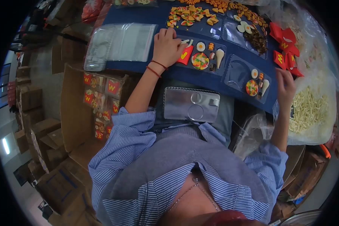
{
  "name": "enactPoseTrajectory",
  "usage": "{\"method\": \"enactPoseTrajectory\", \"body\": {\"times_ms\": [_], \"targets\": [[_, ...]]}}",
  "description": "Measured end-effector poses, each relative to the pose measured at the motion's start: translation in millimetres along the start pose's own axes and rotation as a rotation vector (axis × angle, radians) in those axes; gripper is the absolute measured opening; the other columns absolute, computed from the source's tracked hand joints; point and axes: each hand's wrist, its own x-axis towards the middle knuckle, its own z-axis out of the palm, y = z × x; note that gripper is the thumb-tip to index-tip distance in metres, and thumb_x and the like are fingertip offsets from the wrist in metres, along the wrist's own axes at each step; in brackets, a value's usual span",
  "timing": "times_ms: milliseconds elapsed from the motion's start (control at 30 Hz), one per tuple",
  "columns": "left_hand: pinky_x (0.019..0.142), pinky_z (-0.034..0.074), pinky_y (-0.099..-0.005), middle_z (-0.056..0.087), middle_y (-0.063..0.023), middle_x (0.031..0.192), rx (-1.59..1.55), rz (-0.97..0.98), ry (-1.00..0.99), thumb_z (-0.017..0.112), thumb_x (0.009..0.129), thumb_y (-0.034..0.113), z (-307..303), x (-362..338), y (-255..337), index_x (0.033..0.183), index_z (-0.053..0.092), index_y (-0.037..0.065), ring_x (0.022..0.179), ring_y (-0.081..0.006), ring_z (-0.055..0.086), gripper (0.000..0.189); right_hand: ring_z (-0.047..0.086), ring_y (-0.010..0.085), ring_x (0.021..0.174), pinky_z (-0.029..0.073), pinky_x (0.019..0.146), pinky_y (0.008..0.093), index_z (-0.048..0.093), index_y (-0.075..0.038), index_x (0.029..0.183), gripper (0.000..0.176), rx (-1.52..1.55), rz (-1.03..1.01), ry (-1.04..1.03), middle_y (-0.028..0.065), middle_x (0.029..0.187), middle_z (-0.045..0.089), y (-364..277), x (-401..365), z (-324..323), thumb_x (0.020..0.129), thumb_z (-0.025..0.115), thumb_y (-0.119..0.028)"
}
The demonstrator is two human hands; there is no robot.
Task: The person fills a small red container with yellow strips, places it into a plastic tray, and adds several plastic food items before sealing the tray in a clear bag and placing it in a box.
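Observation:
My left hand [166, 48] is curled over the left end of a filled clear blister tray [223, 52]. Its fingertips pinch pale toy french fries [185, 41] at the top of a small red fries box [185, 55]. Beside that box lie a toy fried egg [200, 46], a round toy pizza [200, 61] and a white drumstick-shaped piece [219, 58]. My right hand [286, 88] is raised at the table's right edge, fingers stretched toward several red fries boxes [289, 48], apparently holding nothing. A second blister tray [235, 77] holds a similar set without a red box.
Toy pizza slices [188, 16], egg pieces [244, 27] and brown bits [257, 42] lie along the back. Clear bags [130, 41] are at left, a bag of pale fries [309, 109] at right. An empty tray [192, 104] rests on my lap beside an open carton [77, 109].

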Motion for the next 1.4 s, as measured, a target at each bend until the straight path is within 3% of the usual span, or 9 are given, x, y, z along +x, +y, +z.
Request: {"method": "enactPoseTrajectory", "body": {"times_ms": [67,133,400,567,667,800,933,1033,1400], "targets": [[0.082,0.039,-0.0404,0.051,-0.0053,0.095,0.028,-0.028,-0.038,0.072,0.080,0.038,-9.2,8.7,1.0,0.077,0.067,0.005,0.098,-0.0241,0.047,0.033,0.064,0.0221,0.069,0.050,0.065,0.0333,0.069,-0.003,0.104,0.022,-0.309,0.204,0.151,0.0121,0.085,0.068,72.1,-31.8,-57.5,0.092,0.063,-0.020],[0.080,0.040,-0.0395,0.050,-0.0050,0.093,0.059,-0.050,-0.075,0.074,0.079,0.038,-10.3,13.2,0.8,0.078,0.068,0.006,0.096,-0.0238,0.048,0.032,0.066,0.0378,0.077,0.050,0.070,0.0452,0.066,-0.003,0.106,0.033,-0.983,0.629,-0.194,0.0192,0.091,0.069,156.1,-63.2,-120.2,0.091,0.061,-0.031],[0.076,0.041,-0.0357,0.062,0.0000,0.082,-0.053,0.142,0.204,0.071,0.082,0.030,6.5,6.2,4.4,0.080,0.065,0.010,0.085,-0.0213,0.055,0.021,0.061,0.0433,0.088,0.047,0.072,0.0485,0.058,-0.002,0.106,0.029,-0.630,0.421,0.092,0.0254,0.093,0.064,266.7,-115.3,-80.0,0.091,0.056,-0.027],[0.075,0.040,-0.0347,0.061,0.0002,0.080,0.009,0.140,0.143,0.068,0.084,0.029,11.1,2.9,6.3,0.077,0.067,0.012,0.084,-0.0198,0.055,0.018,0.063,0.0286,0.087,0.047,0.076,0.0385,0.058,0.001,0.109,0.028,0.125,0.652,-0.107,0.0142,0.097,0.066,237.7,-93.3,-84.1,0.094,0.061,-0.023],[0.076,0.038,-0.0352,0.061,0.0003,0.079,0.010,0.072,0.093,0.068,0.084,0.032,8.2,2.7,13.2,0.074,0.068,0.013,0.085,-0.0198,0.055,0.022,0.057,0.0207,0.069,0.045,0.065,0.0350,0.058,0.000,0.109,0.032,-0.131,0.220,0.041,0.0107,0.083,0.063,216.5,-102.4,-58.6,0.093,0.063,-0.027],[0.080,0.036,-0.0392,0.061,0.0009,0.079,0.040,-0.124,0.000,0.070,0.081,0.039,8.3,9.5,23.7,0.071,0.071,0.014,0.086,-0.0216,0.055,0.027,0.051,0.0058,0.067,0.041,0.061,0.0239,0.064,-0.003,0.108,0.025,-0.081,0.463,-0.144,0.0000,0.076,0.057,244.6,-93.8,-116.0,0.097,0.058,-0.024],[0.078,0.039,-0.0422,0.062,0.0003,0.081,0.101,-0.132,0.072,0.070,0.081,0.035,19.6,9.9,22.8,0.070,0.073,0.015,0.088,-0.0232,0.055,0.022,0.056,0.0073,0.070,0.044,0.062,0.0209,0.064,0.000,0.113,0.027,0.199,0.432,0.244,-0.0019,0.076,0.059,175.8,-89.3,-138.5,0.101,0.052,-0.021],[0.074,0.043,-0.0442,0.063,-0.0022,0.083,0.151,-0.102,0.082,0.067,0.079,0.027,26.0,9.3,17.7,0.070,0.073,0.013,0.085,-0.0257,0.058,0.018,0.062,0.0142,0.071,0.048,0.063,0.0313,0.066,-0.002,0.105,0.026,0.009,0.623,-0.224,0.0033,0.076,0.064,173.0,-106.0,-132.3,0.095,0.053,-0.022],[0.080,0.043,-0.0437,0.061,-0.0039,0.092,0.200,-0.058,0.184,0.066,0.082,0.024,8.8,12.6,41.2,0.081,0.068,0.012,0.091,-0.0263,0.058,0.012,0.065,0.0287,0.073,0.050,0.069,0.0390,0.068,-0.002,0.096,0.029,-0.383,0.527,-0.191,0.0143,0.082,0.068,161.1,-129.2,-143.1,0.082,0.067,-0.026]]}}
